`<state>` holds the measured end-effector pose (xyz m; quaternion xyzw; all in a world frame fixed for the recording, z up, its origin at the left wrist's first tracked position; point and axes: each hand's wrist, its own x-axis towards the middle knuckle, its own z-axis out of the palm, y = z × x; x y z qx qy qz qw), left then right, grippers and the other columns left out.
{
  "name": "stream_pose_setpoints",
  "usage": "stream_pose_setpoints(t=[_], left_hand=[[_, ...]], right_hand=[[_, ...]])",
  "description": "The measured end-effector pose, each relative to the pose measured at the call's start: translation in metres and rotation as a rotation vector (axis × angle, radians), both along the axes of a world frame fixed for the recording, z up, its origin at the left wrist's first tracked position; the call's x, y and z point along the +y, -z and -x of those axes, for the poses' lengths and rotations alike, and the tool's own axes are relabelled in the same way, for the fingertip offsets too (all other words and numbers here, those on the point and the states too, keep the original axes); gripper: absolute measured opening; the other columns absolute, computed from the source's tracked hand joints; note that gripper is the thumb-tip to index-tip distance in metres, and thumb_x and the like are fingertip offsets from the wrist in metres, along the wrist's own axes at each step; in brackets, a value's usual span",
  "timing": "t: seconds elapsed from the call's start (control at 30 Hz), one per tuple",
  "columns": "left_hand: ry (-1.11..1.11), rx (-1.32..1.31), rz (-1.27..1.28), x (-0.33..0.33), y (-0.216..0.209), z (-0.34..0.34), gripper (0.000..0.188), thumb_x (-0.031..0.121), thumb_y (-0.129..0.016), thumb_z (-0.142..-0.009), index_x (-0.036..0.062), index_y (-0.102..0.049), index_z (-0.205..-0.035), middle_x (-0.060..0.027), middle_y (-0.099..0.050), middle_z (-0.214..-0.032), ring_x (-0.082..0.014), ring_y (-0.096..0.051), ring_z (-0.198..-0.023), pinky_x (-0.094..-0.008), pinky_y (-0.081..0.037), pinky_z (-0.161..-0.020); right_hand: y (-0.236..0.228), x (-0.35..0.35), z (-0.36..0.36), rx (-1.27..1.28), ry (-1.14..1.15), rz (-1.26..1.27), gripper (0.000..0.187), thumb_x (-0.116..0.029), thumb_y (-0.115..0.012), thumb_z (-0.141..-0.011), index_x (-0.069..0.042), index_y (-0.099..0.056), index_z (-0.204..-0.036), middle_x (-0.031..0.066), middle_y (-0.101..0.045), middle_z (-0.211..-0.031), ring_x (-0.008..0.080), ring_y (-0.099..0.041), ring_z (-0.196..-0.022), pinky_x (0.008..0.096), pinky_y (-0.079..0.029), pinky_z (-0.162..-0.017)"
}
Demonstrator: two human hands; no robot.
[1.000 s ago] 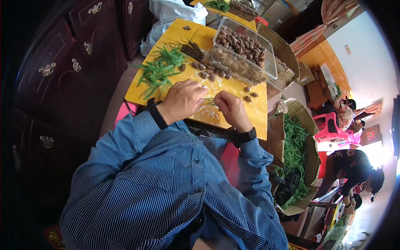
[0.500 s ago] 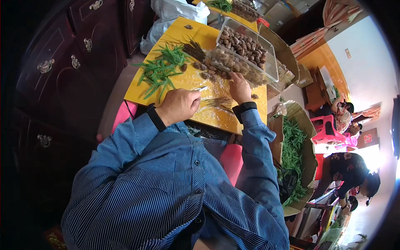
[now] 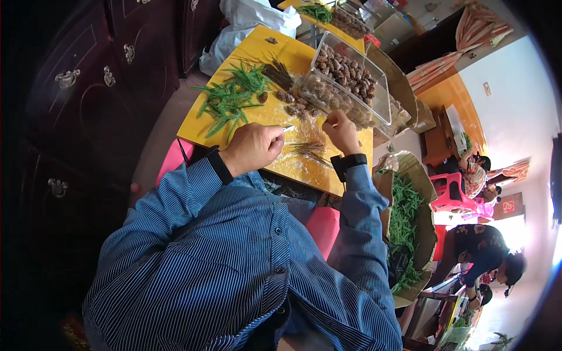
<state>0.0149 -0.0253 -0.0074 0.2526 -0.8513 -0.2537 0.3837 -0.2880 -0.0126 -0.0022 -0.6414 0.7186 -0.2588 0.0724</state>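
Note:
My left hand (image 3: 253,149) is closed above the near edge of the yellow table (image 3: 190,126). From its fingers juts the tip of a small silvery metal tool (image 3: 287,127); the rest is hidden. My right hand (image 3: 342,133) has its fingers drawn together beside a clear plastic bin (image 3: 388,96) full of pine cones (image 3: 346,69). Whatever sits in those fingers cannot be made out. Loose pine cones (image 3: 297,106) lie just left of the bin. Thin brown stems (image 3: 310,150) are spread between my hands. Green artificial sprigs (image 3: 225,105) form a pile at left, with dark brown stems (image 3: 277,73) behind.
A cardboard box (image 3: 428,213) of green sprigs (image 3: 404,219) stands on the right. Dark cabinets (image 3: 143,76) line the left, and a white plastic bag (image 3: 246,35) rests beyond the table. Other people (image 3: 480,245) work at far right, near pink chairs (image 3: 451,192).
My right hand has drawn back from the loose pine cones by the bin, toward me and slightly right. My left hand has stayed almost in place.

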Motion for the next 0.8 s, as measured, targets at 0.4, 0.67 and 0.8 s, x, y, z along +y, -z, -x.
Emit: stream_pose_setpoints(t=[0.4,0.67,0.8], left_hand=[[0.288,0.3,-0.444,0.034,-0.033,0.003,0.006,0.003,-0.064,-0.09,-0.0017,-0.061,-0.088,0.0011,-0.061,-0.07,-0.0016,-0.057,-0.065,-0.0205,-0.045,-0.058],[0.263,0.109,-0.35,0.038,-0.016,0.007,0.004,0.001,-0.063,-0.09,-0.0016,-0.061,-0.088,0.0,-0.062,-0.069,-0.003,-0.058,-0.065,-0.0218,-0.046,-0.058],[0.215,0.217,-0.413,0.036,-0.008,0.011,0.01,0.008,-0.066,-0.086,-0.0003,-0.062,-0.082,-0.0095,-0.063,-0.062,-0.0157,-0.063,-0.055,-0.0306,-0.048,-0.053]], right_hand=[[0.008,0.111,-0.105,-1.958,-0.302,0.178,0.026,-0.014,-0.062,-0.099,-0.009,-0.057,-0.124,0.0031,-0.067,-0.112,0.017,-0.065,-0.102,0.0312,-0.054,-0.091],[0.036,0.116,-0.122,-2.024,-0.31,0.188,0.03,-0.013,-0.062,-0.099,-0.009,-0.056,-0.129,0.0011,-0.066,-0.115,0.0162,-0.064,-0.103,0.0323,-0.052,-0.093],[0.041,0.113,-0.121,-1.909,-0.293,0.136,0.034,-0.012,-0.061,-0.1,-0.007,-0.055,-0.133,0.0035,-0.065,-0.118,0.0186,-0.064,-0.105,0.0338,-0.052,-0.094]])
